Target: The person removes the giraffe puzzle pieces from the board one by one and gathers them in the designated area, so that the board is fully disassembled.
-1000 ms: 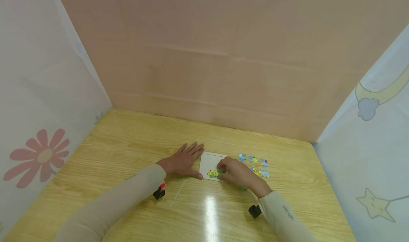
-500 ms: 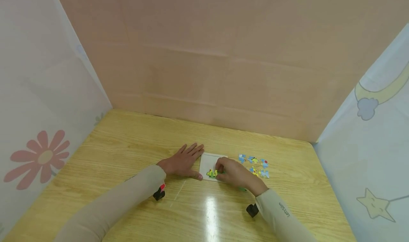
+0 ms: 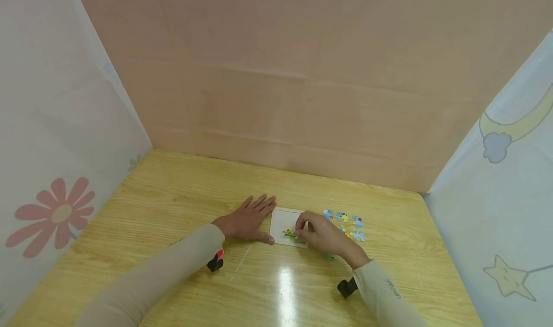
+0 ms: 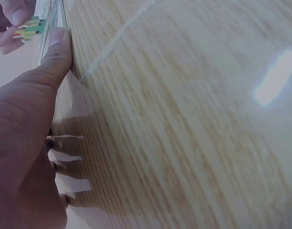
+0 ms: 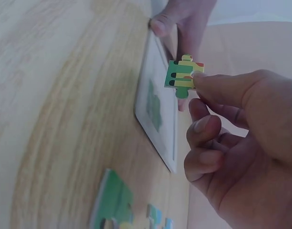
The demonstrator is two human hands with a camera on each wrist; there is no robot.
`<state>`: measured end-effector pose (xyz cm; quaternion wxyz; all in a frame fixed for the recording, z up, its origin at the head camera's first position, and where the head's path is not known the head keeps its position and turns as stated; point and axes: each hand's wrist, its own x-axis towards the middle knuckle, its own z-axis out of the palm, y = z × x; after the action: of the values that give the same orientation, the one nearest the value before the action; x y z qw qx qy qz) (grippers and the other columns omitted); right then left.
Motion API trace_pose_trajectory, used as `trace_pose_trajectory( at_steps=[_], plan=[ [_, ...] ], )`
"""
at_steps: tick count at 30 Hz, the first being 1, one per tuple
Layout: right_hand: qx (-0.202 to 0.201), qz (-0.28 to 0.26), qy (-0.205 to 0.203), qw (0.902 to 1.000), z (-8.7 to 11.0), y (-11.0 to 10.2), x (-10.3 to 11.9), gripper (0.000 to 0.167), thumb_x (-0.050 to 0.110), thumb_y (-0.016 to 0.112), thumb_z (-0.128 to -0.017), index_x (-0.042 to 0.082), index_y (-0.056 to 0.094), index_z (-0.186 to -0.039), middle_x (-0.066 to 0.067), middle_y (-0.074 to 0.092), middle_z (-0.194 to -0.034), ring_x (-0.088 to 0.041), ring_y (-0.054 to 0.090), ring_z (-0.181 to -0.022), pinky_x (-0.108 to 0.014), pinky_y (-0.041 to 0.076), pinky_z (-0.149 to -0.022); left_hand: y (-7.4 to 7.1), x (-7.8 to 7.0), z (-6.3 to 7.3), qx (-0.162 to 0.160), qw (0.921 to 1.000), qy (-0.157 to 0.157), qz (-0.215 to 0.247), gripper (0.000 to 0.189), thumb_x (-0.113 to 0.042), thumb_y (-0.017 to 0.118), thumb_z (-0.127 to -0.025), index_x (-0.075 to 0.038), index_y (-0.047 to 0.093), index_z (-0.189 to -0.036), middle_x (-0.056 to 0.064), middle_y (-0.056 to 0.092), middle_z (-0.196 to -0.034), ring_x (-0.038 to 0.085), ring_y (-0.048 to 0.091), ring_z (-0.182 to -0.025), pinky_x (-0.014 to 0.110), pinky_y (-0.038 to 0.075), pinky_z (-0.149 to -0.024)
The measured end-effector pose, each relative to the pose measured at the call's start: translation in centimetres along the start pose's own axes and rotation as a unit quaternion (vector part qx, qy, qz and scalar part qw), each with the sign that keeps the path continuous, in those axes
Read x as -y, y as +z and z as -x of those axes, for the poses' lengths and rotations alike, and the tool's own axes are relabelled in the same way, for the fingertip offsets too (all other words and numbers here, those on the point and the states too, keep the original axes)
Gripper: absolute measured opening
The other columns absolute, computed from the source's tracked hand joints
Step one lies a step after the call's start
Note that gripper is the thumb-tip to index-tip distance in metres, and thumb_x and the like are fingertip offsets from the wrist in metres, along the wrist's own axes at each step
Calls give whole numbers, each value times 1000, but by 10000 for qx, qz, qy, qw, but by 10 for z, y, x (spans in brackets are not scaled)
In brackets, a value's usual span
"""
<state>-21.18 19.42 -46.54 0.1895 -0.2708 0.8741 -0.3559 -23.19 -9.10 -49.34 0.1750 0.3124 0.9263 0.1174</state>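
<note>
In the head view my right hand (image 3: 324,235) is above a square white board (image 3: 283,219). It pinches a green and yellow jigsaw piece (image 5: 181,76) between thumb and index finger. The right wrist view has the piece raised off the board, tilted, with a blurred green patch that looks like its reflection on the surface below. My left hand (image 3: 248,221) rests on the table with straight, spread fingers. Its thumb (image 4: 59,50) lies against the board's left edge.
To the right of the board lie several loose blue and yellow jigsaw pieces (image 3: 344,217). A green piece (image 5: 112,198) lies nearer, partly behind my right hand in the head view. The wooden table (image 3: 194,183) ends at a brown back wall, with printed white sheets on both sides.
The jigsaw piece was down at the board's lower part and shifted slightly left; now my right hand has it lifted and tilted, a little to the right. My left hand has stayed put.
</note>
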Motion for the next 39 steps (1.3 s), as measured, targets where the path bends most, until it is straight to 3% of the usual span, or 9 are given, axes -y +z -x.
trace_pose_trajectory(
  at_steps=[4,9,16,23,30,39],
  plan=[
    [-143,41,-10,9999,8,-8,-2,7,22,66,-107,18,68,-102,1,63,-78,-4,48,-59,-23,44,-55,-1,-1,1,-29,10000,40,64,109,-74,60,-96,-12,14,-173,3,2,-183,31,-1,-171,62,3,-137],
    [-276,94,-89,9995,20,-18,-7,7,18,66,-107,15,69,-101,1,65,-82,-3,46,-60,-23,44,-57,-4,-3,3,-50,9998,103,184,107,-69,63,-98,-9,16,-172,7,4,-183,34,1,-170,63,3,-136],
    [-421,132,147,9989,35,-25,-20,5,20,68,-106,16,71,-105,2,67,-84,-3,49,-64,-23,48,-62,-7,-4,4,-69,9995,113,292,107,-68,64,-98,-8,16,-172,7,4,-183,34,0,-170,64,2,-136],
    [-595,77,71,9982,55,-29,-36,7,20,69,-106,15,74,-107,2,63,-80,-2,45,-63,-22,44,-58,-5,-4,2,-78,9994,126,297,109,-69,65,-97,-9,15,-173,6,4,-183,33,0,-171,63,2,-136],
    [-916,232,231,9953,76,-36,-47,4,17,70,-104,14,74,-103,2,71,-95,-1,44,-65,-21,43,-59,-6,-6,4,-70,9993,128,345,109,-67,66,-97,-6,16,-172,9,5,-183,36,1,-170,65,2,-136],
    [-1126,248,307,9929,98,-47,-59,4,12,70,-103,13,74,-104,-2,74,-98,-1,46,-63,-23,44,-57,-2,1,1,-56,9996,66,258,110,-70,65,-96,-10,13,-173,5,3,-183,33,-1,-171,63,2,-136]
  ],
)
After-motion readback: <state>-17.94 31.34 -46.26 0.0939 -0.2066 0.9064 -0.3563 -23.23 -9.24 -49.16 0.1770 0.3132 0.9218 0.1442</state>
